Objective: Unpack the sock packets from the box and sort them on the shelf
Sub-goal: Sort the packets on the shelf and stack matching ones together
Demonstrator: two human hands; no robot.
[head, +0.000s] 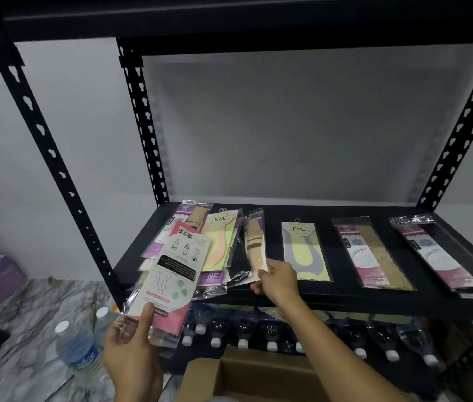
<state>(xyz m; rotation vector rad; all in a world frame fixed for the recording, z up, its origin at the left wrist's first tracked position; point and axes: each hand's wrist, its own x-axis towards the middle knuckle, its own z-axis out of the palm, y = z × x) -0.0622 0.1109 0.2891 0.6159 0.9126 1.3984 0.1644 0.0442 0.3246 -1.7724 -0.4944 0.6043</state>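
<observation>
Packets: three sorted at right, heap on left waiting; right hand pinches tan packet, left hand grips pink packet.

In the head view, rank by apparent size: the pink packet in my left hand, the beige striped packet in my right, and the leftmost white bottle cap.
1. pink packet, in the left hand; nearness to the camera enlarges it.
2. beige striped packet, pinched by the right hand.
3. leftmost white bottle cap.
</observation>
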